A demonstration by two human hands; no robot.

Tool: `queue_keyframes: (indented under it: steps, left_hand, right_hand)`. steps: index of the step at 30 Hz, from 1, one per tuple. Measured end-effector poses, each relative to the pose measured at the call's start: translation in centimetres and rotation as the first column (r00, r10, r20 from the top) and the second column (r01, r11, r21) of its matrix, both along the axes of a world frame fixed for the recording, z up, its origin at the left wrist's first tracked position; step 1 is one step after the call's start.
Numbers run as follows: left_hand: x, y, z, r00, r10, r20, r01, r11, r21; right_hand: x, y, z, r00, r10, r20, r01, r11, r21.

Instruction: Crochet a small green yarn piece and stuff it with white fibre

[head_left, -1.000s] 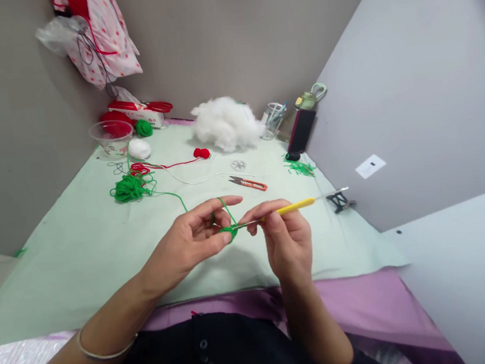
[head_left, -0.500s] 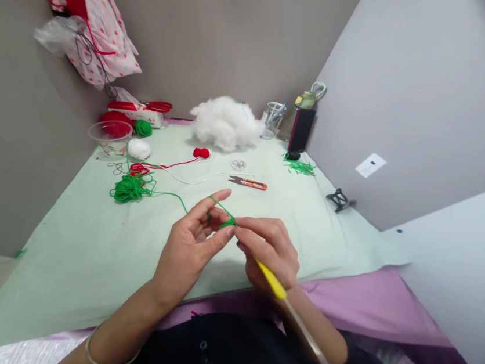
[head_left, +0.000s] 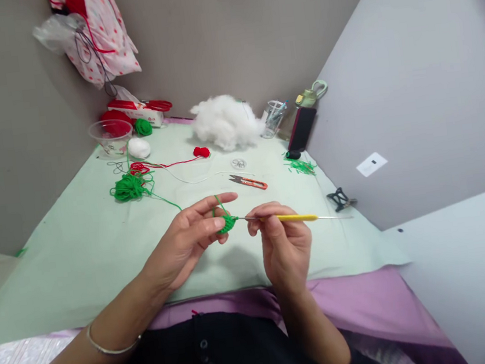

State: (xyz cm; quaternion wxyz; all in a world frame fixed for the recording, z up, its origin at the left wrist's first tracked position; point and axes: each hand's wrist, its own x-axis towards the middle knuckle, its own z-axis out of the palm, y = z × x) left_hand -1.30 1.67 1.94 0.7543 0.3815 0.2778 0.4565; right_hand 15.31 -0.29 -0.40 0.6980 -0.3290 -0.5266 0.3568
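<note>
Between thumb and fingers, my left hand (head_left: 190, 229) pinches a small green crochet piece (head_left: 227, 224). Green yarn rises from the piece over my stretched index finger and runs back to a loose green yarn ball (head_left: 128, 187) at the left. My right hand (head_left: 286, 241) grips the yellow handle of a crochet hook (head_left: 294, 217), held nearly level. The hook's thin metal tip reaches the right edge of the green piece. Beyond my hands lies a pair of orange thread snips (head_left: 249, 182).
A heap of white stuffing (head_left: 227, 122) stands at the back beside a clear cup (head_left: 274, 118). A phone (head_left: 302, 129) leans at the right near green yarn scraps (head_left: 301, 167). A clear plastic tub (head_left: 112, 139), a white ball (head_left: 139, 148) and a small red piece (head_left: 201, 152) sit further left.
The crochet hook has swung from pointing down toward my body to nearly level. My right hand has turned and moved right, slightly away from my left. More of the green piece now shows.
</note>
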Motion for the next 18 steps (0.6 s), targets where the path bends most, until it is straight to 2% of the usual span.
queue_keyframes:
  steps: [2, 5, 9, 11, 13, 15, 18]
  left_hand:
    - [-0.1, 0.1, 0.0, 0.998, 0.032, -0.055, -0.029, 0.998, 0.059]
    - [-0.3, 0.0, 0.0, 0.972, 0.133, -0.194, -0.084, 0.966, 0.244]
    - [-0.6, -0.6, 0.2, 0.815, 0.413, -0.406, -0.139, 0.82, 0.555]
    - [-0.5, -0.9, 0.4, 0.769, 0.473, -0.429, -0.138, 0.779, 0.611]
    - [-0.4, -1.0, 0.5, 0.804, 0.401, -0.439, -0.111, 0.826, 0.552]
    - [-0.2, -1.0, 0.3, 0.872, 0.26, -0.414, -0.059, 0.897, 0.438]
    - [0.3, -1.0, -0.5, 0.952, 0.112, -0.283, -0.017, 0.948, 0.317]
  right_hand:
    - [0.0, -0.1, -0.1, 1.0, -0.02, 0.021, 0.02, 1.0, 0.009]
    - [0.1, -0.6, 0.1, 0.999, -0.025, 0.027, 0.024, 1.0, 0.02]
    - [0.4, -1.1, 0.3, 0.996, -0.067, 0.059, 0.067, 0.998, 0.001]
    - [0.5, -1.1, 0.4, 0.997, -0.049, 0.06, 0.05, 0.999, -0.01]
    - [0.4, -1.0, 0.4, 0.999, -0.002, 0.043, 0.003, 1.0, -0.014]
    - [0.2, -0.7, 0.3, 0.999, 0.024, 0.042, -0.024, 1.0, 0.005]
    - [-0.2, -0.3, 0.3, 0.992, -0.031, 0.123, 0.02, 0.996, 0.092]
